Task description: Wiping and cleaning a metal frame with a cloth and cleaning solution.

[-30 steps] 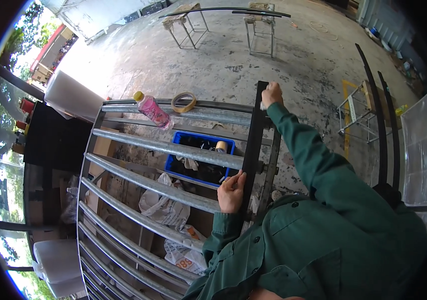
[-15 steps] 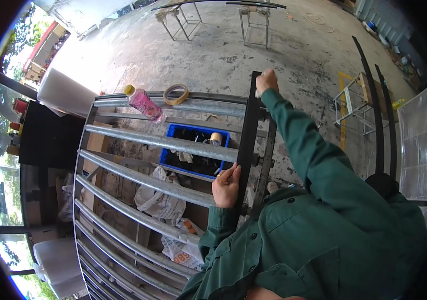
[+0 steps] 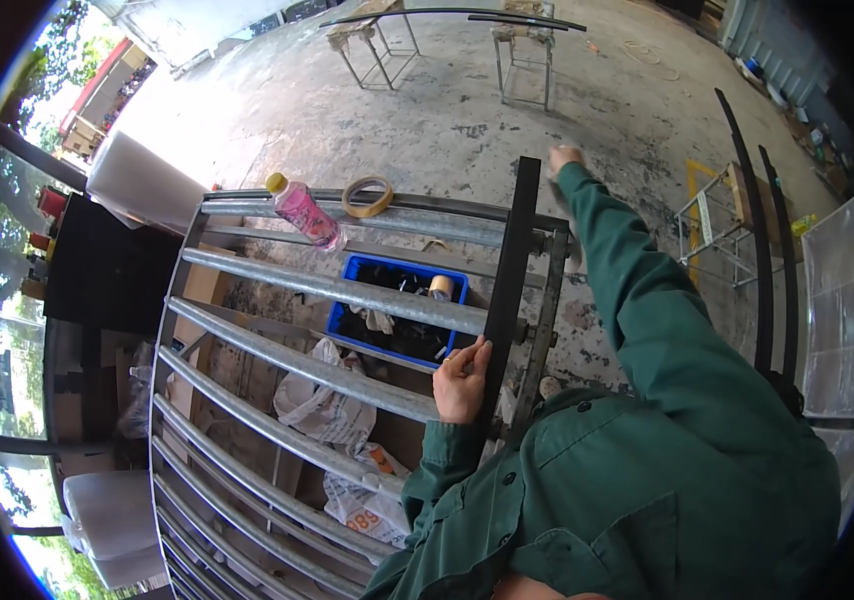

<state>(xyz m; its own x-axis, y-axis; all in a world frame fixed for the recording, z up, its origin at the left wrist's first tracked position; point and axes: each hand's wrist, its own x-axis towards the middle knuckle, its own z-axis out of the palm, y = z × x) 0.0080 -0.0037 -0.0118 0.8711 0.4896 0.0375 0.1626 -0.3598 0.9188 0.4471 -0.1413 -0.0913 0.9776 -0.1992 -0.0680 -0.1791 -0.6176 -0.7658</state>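
Observation:
A long flat black bar lies across the end of a metal roller rack. My left hand is at the bar's left edge, near its close end, with thumb and fingers pinched together. Whatever sits in that pinch is too small to make out. My right arm stretches forward, and my right hand is just right of the bar's far end, apart from it. Its fingers look curled closed and slightly blurred; what they hold, if anything, is hidden.
On the rack's far rollers are a bottle of pink liquid and a tape roll. Below sits a blue crate of dark pieces, beside white bags. Black strips lean at right; trestles stand farther off.
My right hand has moved off the bar's far end to the right. My left hand keeps its pinch at the bar's edge. The whole view has shifted slightly.

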